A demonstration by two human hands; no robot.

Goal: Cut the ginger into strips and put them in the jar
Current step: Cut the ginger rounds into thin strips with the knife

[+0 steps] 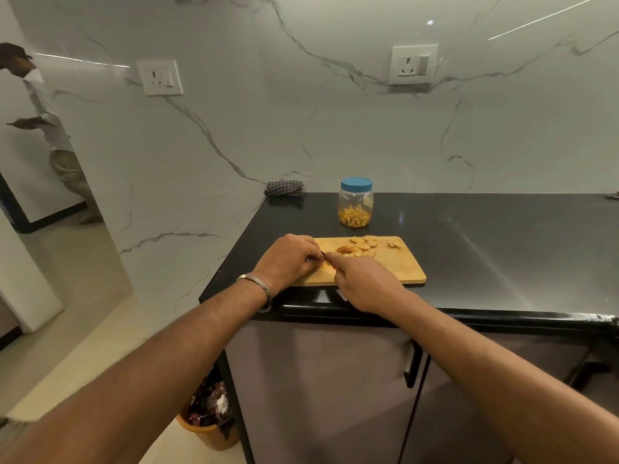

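Ginger slices [360, 246] lie at the cutting board's [395, 267] far edge. Left hand [289, 261] pinches a piece near its left end; right hand [363, 283] grips a knife. Capped jar [355, 202] stands behind on the surface [485, 249].

Your view: dim, warm indoor light from overhead. Streak glare on glossy white marble wall [335, 112] at 1 o'clock, bright dot near 12. Sheen across polished black stone countertop [485, 236] at 3 o'clock. Wide-angle bending at edges, your forearms stretched. Detail soft, person at 9 o'clock blurred.
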